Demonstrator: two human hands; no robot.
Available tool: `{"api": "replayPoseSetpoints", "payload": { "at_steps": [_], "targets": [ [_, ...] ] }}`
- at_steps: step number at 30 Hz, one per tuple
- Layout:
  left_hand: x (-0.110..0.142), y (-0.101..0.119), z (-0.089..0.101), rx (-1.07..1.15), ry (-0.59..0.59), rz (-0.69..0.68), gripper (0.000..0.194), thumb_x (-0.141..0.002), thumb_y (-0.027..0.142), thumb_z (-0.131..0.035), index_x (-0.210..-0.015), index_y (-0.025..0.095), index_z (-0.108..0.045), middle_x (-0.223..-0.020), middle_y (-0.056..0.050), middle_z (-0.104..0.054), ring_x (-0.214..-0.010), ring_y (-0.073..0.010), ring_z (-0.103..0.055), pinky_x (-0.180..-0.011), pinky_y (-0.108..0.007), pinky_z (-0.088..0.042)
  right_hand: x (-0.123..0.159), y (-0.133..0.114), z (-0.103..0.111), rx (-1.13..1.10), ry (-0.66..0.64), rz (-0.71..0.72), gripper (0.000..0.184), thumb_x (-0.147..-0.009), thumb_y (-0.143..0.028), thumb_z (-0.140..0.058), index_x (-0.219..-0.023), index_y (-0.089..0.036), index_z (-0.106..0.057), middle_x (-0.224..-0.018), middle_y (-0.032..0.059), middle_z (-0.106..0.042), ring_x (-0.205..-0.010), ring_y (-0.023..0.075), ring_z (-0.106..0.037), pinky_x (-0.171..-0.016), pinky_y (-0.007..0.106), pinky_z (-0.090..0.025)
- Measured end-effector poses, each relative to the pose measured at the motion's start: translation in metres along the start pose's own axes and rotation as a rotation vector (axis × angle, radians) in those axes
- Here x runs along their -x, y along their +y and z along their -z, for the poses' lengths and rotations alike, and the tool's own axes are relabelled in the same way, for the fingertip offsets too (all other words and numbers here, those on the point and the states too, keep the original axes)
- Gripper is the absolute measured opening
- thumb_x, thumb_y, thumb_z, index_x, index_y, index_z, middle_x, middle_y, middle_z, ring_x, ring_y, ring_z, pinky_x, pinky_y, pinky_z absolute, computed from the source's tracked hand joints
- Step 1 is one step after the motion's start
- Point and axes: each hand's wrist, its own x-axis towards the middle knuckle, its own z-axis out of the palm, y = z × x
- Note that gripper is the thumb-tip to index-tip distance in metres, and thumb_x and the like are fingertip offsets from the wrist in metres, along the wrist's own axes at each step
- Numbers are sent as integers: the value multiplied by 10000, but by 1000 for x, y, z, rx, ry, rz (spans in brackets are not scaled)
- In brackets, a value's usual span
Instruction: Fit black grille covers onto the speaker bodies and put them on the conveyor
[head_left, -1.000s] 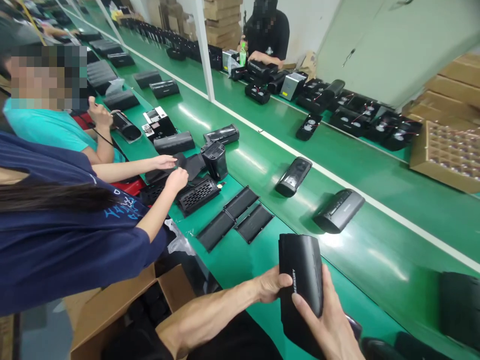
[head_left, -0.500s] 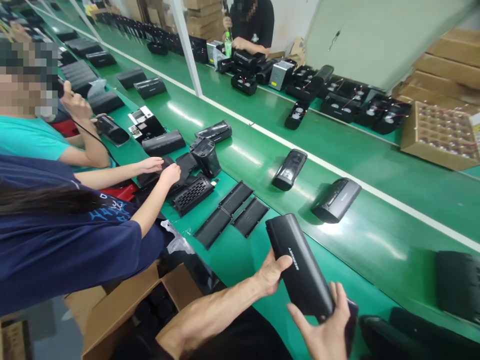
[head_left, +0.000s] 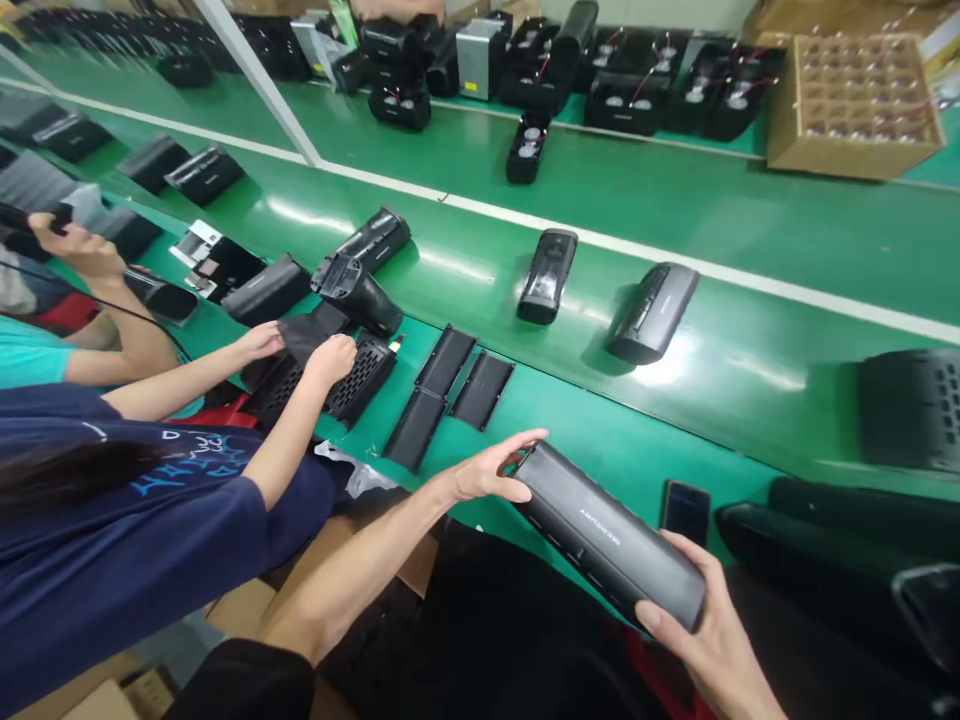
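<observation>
Clearly a two-ended grip: L hand (head_left: 487,478) was pinched round the far-left end of the black case (head_left: 600,530), thumb apart from fingers; R hand (head_left: 709,610) was clasped on the near-right end, thumb over the edge. Prob. held so to steady its length & leave the white lettering uncovered. Case was tilted, in the air above my lap & bench edge, approx. Phone (head_left: 685,512) lay just beyond R hand, prob. parked within reach. Three flat panels (head_left: 415,428) lay close together, likely grouped for easy pick-up. Co-worker's hands (head_left: 330,360) were busy L of them, over perforated parts.

Surface: green bench (head_left: 585,430), smooth; shiny green belt (head_left: 757,350) alongside w/ glare, cases spaced on it. Room: white post (head_left: 262,85), divided carton (head_left: 817,155) far side, rows of black units.
</observation>
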Motion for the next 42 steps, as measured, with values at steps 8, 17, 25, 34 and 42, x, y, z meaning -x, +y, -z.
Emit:
{"api": "replayPoseSetpoints", "payload": {
  "at_steps": [8, 17, 25, 34, 42],
  "targets": [
    [15, -50, -16, -67, 193, 120, 944, -757, 621, -780, -1543, 192, -482, -1464, -131, -588, -1356, -381, -524, -1152, -464, -397, -2, 6, -8, -341, -210, -347, 848, -688, -630, -868, -1368, -291, -492, -1209, 75, -651, -1038, 291, -665, -873, 364, -545],
    [20, -77, -20, -53, 450, 292, 901, -644, 491, -884, -1444, 207, -578, -1455, -119, -623, -1430, -382, -470, -1205, -485, -336, 1, 18, -42, -574, -35, -447, 831, -618, -514, -951, -1315, -303, -552, -1095, 32, -706, -939, 271, -712, -809, 354, -555],
    [-4, -72, -25, -150, 483, 601, 621, -711, 624, -798, -1148, 186, -740, -1212, -148, -760, -1230, -402, -628, -982, -453, -516, -23, 43, -41, -676, -83, -695, 490, -688, -462, -901, -1061, -271, -647, -815, -13, -716, -660, 206, -651, -567, 297, -496],
    [-14, -59, -23, -203, 428, 641, 654, -718, 713, -761, -1142, 217, -718, -1111, -116, -773, -1026, -337, -690, -764, -379, -548, -26, 54, -40, -702, -78, -676, 470, -698, -483, -894, -1044, -269, -657, -792, -23, -727, -638, 198, -644, -578, 297, -496],
    [-12, -54, -26, -168, 485, 453, 871, -771, 746, -706, -1446, 219, -550, -1386, -153, -647, -1192, -330, -614, -831, -366, -525, -31, 51, -48, -876, -73, -721, 351, -731, -438, -848, -950, -199, -711, -845, 95, -813, -885, 338, -771, -826, 463, -607]
  ]
}}
